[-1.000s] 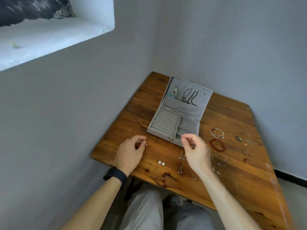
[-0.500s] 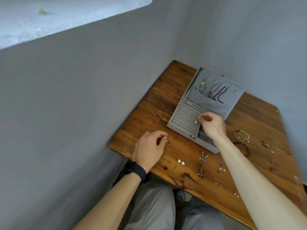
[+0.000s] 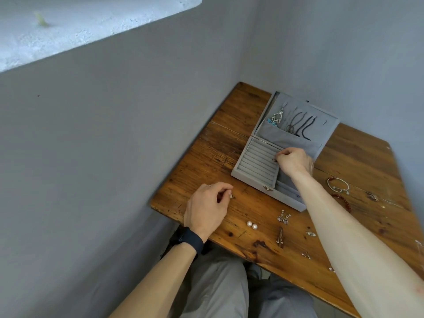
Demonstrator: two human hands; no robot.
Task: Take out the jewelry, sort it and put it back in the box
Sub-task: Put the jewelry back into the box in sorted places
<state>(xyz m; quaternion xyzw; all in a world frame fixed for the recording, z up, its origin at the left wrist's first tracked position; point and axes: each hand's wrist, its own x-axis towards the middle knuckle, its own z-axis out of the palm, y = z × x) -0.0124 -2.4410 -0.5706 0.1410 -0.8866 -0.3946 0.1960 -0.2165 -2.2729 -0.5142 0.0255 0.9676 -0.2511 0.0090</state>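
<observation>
Right hand (image 3: 294, 161) pinching small ring (image 3: 273, 159) over grey jewelry box (image 3: 257, 164) ring rolls; left hand (image 3: 206, 206) pinching another small piece (image 3: 231, 196). Pearl studs (image 3: 252, 224), earrings (image 3: 284, 218), bangle (image 3: 338, 185) scattered on worn wooden table (image 3: 206, 152), grey walls close.

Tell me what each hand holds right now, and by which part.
Right hand pinches a small ring at the ring slots. Left hand pinches another small piece at its fingertips; grip points too small to tell.

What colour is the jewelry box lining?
Grey, matching the box outside; head view shows it.
</observation>
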